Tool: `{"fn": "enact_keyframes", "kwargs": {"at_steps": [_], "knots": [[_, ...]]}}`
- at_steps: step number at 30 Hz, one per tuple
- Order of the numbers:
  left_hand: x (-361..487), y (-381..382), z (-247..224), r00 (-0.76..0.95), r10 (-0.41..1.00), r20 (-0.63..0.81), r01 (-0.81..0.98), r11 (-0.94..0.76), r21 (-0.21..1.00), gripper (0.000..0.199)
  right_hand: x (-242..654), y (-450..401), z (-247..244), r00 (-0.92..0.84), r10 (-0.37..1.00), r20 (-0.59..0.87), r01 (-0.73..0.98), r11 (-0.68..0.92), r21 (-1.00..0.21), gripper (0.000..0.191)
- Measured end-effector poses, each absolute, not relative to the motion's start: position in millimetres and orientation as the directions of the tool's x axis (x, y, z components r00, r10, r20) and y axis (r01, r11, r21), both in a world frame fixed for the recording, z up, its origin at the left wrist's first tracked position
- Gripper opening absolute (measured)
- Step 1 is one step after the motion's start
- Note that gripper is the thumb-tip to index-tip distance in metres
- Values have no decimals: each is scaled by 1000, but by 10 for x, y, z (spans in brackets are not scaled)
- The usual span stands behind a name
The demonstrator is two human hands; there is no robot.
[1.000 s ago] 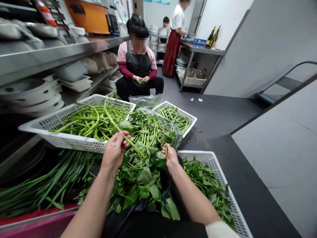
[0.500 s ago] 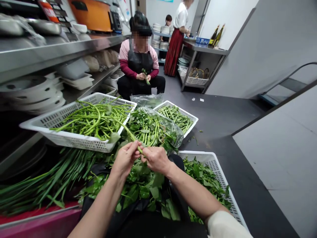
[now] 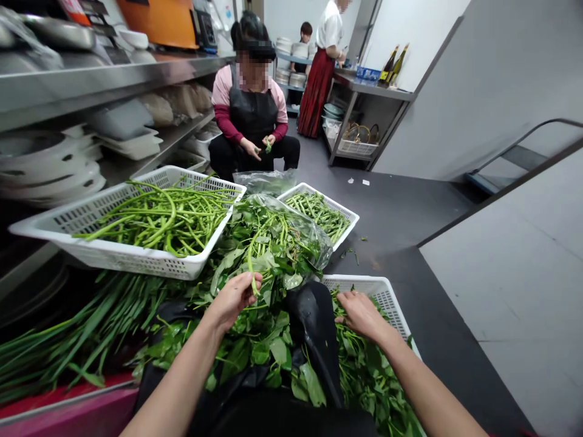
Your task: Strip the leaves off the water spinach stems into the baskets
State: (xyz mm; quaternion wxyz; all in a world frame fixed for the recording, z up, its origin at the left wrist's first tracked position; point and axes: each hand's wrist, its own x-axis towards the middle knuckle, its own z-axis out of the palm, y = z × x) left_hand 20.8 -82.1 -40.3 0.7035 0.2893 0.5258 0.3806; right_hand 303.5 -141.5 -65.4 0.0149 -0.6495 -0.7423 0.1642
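Observation:
My left hand (image 3: 235, 298) is closed in a pinch around a long, pale green vegetable stem (image 3: 251, 261) in front of me. The stem points up and away, over leafy greens (image 3: 268, 233) in a clear plastic bag. My right hand (image 3: 362, 314) is over the white slotted basket (image 3: 395, 298) at right, among its leafy greens (image 3: 378, 370). Its thumb and fingers are apart, with nothing visible between them. More loose leaves (image 3: 255, 349) lie on my lap, over black cloth.
A white basket of bare green stems (image 3: 168, 212) stands at left, above long thin green leaves (image 3: 91, 321). Beyond the bag is a smaller basket of cut stems (image 3: 314, 209). A seated co-worker (image 3: 252, 103) handles greens opposite. Metal shelving (image 3: 91, 85) runs along the left.
My right hand has left the stem and moved right to the basket of leaves. My left hand still holds the stem, now swung more upright. The co-worker's hands have moved apart.

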Motion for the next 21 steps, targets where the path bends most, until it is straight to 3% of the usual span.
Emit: {"fn": "enact_keyframes", "kwargs": {"at_steps": [2, 4, 6, 9, 12, 15, 18, 21], "knots": [[244, -881, -422, 192, 873, -448, -91, 470, 878, 20, 2816, -1394, -726, -188, 966, -180, 840, 63, -539, 13], [284, -955, -439, 218, 911, -349, 111, 332, 937, 24, 2418, -1339, -737, -214, 954, -212, 535, -67, -842, 31], [310, -1038, -451, 236, 941, -245, 363, 148, 920, 25, 1959, -1263, -733, -253, 920, -300, 198, -255, -947, 40], [307, -1163, -460, 192, 963, -187, 701, -1, 714, 22, 1383, -1149, -760, -287, 873, -394, -250, -466, -849, 44], [294, -1271, -478, 162, 963, -214, 827, -14, 562, 21, 1096, -999, -805, -215, 820, -531, -516, -557, -650, 39], [284, -1387, -511, 209, 950, -230, 763, -11, 646, 25, 1112, -696, -822, -124, 747, -654, -618, -573, -538, 31], [147, -1572, -507, 236, 936, -261, 615, 64, 786, 33, 1377, -235, -820, -11, 767, -642, -640, -499, -585, 29], [-231, -1812, -411, 190, 912, -364, 473, 240, 848, 35, 1742, 214, -812, 104, 812, -574, -620, -398, -676, 30]]}}
